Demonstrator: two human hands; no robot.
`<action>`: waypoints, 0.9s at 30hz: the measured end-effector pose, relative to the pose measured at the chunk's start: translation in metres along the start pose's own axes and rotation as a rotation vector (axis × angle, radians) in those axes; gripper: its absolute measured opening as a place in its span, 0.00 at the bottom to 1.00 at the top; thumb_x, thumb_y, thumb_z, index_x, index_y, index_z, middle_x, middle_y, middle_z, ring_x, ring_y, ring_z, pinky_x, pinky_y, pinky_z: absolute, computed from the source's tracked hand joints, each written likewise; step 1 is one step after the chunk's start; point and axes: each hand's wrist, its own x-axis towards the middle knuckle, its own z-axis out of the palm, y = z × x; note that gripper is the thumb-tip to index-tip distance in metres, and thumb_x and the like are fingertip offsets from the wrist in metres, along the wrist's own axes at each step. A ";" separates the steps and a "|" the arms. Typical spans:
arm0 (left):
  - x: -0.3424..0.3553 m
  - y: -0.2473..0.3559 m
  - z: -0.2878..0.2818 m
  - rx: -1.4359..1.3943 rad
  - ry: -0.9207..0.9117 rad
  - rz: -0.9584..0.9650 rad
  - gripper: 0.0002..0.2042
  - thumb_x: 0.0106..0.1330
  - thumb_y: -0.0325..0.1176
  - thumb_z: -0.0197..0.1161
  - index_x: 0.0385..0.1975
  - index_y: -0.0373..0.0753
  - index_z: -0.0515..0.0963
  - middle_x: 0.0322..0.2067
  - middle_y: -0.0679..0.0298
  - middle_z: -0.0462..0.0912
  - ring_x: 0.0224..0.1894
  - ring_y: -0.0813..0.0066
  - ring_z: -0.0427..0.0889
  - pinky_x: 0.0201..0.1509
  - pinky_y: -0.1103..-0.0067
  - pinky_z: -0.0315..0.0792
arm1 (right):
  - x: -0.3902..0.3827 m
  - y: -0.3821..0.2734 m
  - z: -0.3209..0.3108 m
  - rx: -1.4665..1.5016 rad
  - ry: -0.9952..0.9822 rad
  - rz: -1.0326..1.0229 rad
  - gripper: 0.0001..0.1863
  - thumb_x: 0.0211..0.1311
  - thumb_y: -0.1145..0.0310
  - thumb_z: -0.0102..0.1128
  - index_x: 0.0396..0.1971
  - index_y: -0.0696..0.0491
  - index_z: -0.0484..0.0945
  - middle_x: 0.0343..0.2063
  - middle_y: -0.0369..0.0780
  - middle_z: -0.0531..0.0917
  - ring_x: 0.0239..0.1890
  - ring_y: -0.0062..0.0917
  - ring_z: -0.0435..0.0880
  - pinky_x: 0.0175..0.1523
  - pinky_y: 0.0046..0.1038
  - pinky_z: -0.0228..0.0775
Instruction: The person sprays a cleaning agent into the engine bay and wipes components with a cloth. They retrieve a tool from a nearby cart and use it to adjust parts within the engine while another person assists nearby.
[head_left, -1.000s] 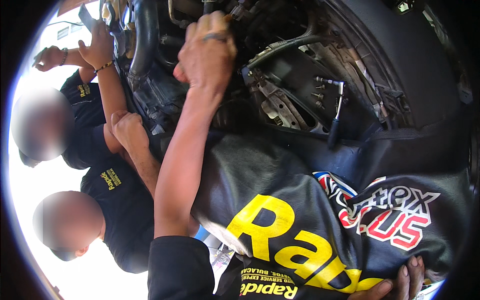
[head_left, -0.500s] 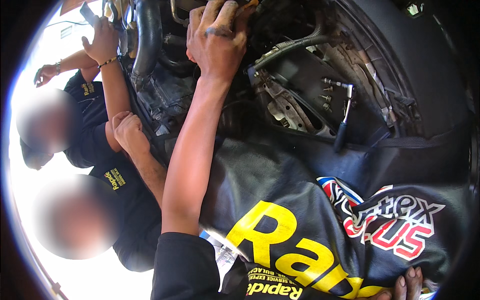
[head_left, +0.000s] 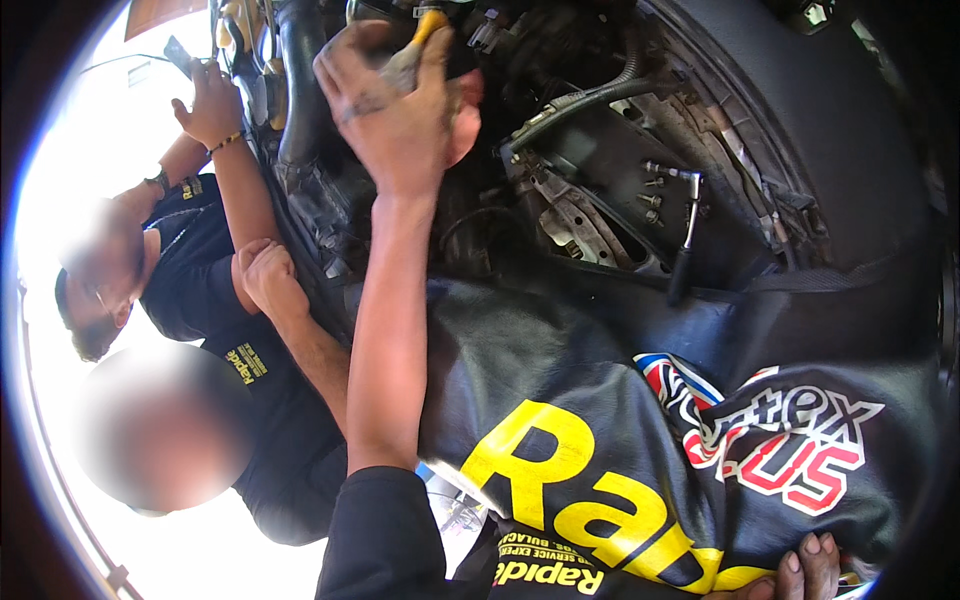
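- left hand [head_left: 395, 110]: i see it over the engine bay [head_left: 470, 220], back toward my camera, fingers partly curled with a yellow handle [head_left: 429, 26] held among them.
- yellow handle: it stands out of the grip near the upper edge of my view; i cannot tell what its far end meets.
- right hand [head_left: 792, 580]: at the lower right, its fingers lie on the black cover [head_left: 560, 330]; its lower part is cut off, so i cannot tell how far it is closed or whether it grips the cloth.
- thick black hose [head_left: 300, 95]: just left of the left hand.
- ratchet wrench [head_left: 693, 222]: well to the right of the left hand, black grip toward the cover.
- small bolts [head_left: 652, 203]: a short row just beside the wrench head.
- two co-workers: at the left in dark shirts; one has a raised hand [head_left: 212, 105] with a beaded bracelet, the other a curled hand [head_left: 270, 272] below.
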 end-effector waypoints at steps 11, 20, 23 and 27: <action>-0.023 -0.006 0.030 0.136 -0.082 0.246 0.07 0.59 0.35 0.77 0.34 0.46 0.86 0.40 0.64 0.81 0.46 0.61 0.79 0.48 0.66 0.76 | -0.001 0.003 -0.002 0.033 -0.014 -0.018 0.12 0.74 0.70 0.54 0.44 0.62 0.83 0.40 0.48 0.87 0.44 0.36 0.88 0.51 0.39 0.87; -0.003 0.010 0.009 -0.523 0.086 -0.700 0.11 0.78 0.34 0.63 0.44 0.30 0.83 0.38 0.63 0.84 0.38 0.76 0.82 0.46 0.76 0.77 | -0.012 0.028 -0.013 0.102 -0.053 -0.152 0.15 0.78 0.65 0.56 0.46 0.62 0.84 0.41 0.47 0.87 0.44 0.36 0.88 0.50 0.39 0.87; 0.003 0.028 0.006 -0.812 0.163 -0.822 0.15 0.82 0.37 0.60 0.48 0.26 0.76 0.37 0.63 0.83 0.38 0.81 0.80 0.47 0.80 0.76 | -0.013 0.031 -0.014 0.110 -0.056 -0.189 0.16 0.79 0.63 0.56 0.46 0.62 0.84 0.41 0.47 0.87 0.44 0.36 0.88 0.50 0.38 0.87; 0.004 0.048 0.013 -0.888 0.206 -0.964 0.14 0.81 0.34 0.60 0.54 0.26 0.75 0.46 0.57 0.83 0.46 0.72 0.84 0.54 0.72 0.79 | -0.014 0.027 -0.013 0.099 -0.037 -0.152 0.17 0.81 0.61 0.55 0.46 0.61 0.84 0.41 0.48 0.87 0.44 0.36 0.88 0.50 0.39 0.87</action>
